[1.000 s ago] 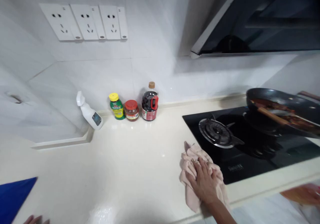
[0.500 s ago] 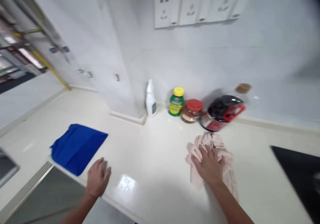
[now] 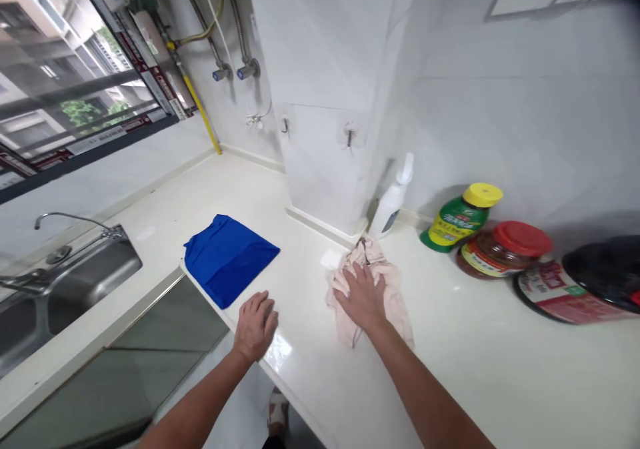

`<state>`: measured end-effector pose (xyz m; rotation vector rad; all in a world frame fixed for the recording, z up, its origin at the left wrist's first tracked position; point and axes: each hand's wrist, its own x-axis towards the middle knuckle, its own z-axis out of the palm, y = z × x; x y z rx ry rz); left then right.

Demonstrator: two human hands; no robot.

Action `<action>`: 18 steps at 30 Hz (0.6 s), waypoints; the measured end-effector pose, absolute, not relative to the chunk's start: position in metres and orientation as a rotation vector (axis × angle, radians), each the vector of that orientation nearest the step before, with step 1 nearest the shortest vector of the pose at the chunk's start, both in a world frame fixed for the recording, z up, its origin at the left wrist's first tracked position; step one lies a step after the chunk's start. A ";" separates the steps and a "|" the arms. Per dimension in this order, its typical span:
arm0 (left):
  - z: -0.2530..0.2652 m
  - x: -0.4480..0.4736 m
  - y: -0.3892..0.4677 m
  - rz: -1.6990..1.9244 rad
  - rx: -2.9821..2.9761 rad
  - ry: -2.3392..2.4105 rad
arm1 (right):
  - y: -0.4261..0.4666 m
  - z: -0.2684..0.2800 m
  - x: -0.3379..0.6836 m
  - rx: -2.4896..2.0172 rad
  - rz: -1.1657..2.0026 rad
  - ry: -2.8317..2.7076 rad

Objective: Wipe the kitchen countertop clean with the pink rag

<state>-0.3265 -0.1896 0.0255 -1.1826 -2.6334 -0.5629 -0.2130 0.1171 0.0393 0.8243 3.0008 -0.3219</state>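
My right hand (image 3: 364,295) presses down on a crumpled pale pink cloth (image 3: 395,302) on the white counter, its fingers spread over the fabric and not closed round it. My left hand (image 3: 255,325) rests at the counter's front edge, open and loosely bent, with nothing in it. Just beyond that hand lies a flat, folded blue cloth or bag (image 3: 230,255), not touched by it. Behind the pink cloth a white spray bottle (image 3: 391,202) stands near the corner of the wall pillar.
Along the wall at right stand a green bottle with a yellow cap (image 3: 457,221), a red-lidded jar (image 3: 500,252) and a large dark bottle (image 3: 575,289). A steel sink (image 3: 95,279) is at left. The wall pillar (image 3: 325,169) juts onto the counter (image 3: 475,375).
My right hand has slid the pink cloth leftward along the counter, from in front of the dark bottle to the pillar's corner. The view has turned left, bringing in the sink. My left hand stays by the edge.
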 end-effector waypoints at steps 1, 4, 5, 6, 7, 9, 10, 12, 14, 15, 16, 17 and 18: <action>0.025 -0.326 -0.190 -0.568 -1.183 -2.628 | 0.105 0.040 -0.223 0.789 -0.342 3.002; 0.023 -0.325 -0.191 -0.593 -1.186 -2.612 | 0.078 0.044 -0.251 0.731 -0.396 2.989; 0.022 -0.325 -0.192 -0.605 -1.189 -2.605 | 0.072 0.046 -0.259 0.708 -0.413 2.984; 0.021 -0.325 -0.193 -0.619 -1.192 -2.597 | 0.067 0.047 -0.267 0.681 -0.429 2.976; 0.020 -0.325 -0.194 -0.635 -1.196 -2.588 | 0.063 0.049 -0.274 0.663 -0.440 2.965; 0.018 -0.325 -0.196 -0.667 -1.200 -2.570 | 0.054 0.054 -0.287 0.673 -0.453 2.930; 0.017 -0.325 -0.197 -0.686 -1.199 -2.562 | 0.049 0.056 -0.292 0.695 -0.458 2.909; 0.014 -0.326 -0.198 -0.761 -1.198 -2.539 | 0.032 0.060 -0.298 0.727 -0.483 2.882; 0.012 -0.327 -0.200 -0.905 -1.203 -2.508 | 0.007 0.064 -0.297 0.699 -0.531 2.891; 0.012 -0.328 -0.200 -0.999 -1.204 -2.492 | -0.009 0.065 -0.293 0.659 -0.564 2.903; 0.012 -0.329 -0.201 -1.089 -1.205 -2.477 | -0.025 0.065 -0.288 0.607 -0.603 2.916; 0.012 -0.330 -0.202 -1.164 -1.205 -2.464 | -0.042 0.065 -0.281 0.559 -0.643 2.932; 0.012 -0.331 -0.204 -1.224 -1.202 -2.451 | -0.058 0.064 -0.272 0.517 -0.686 2.948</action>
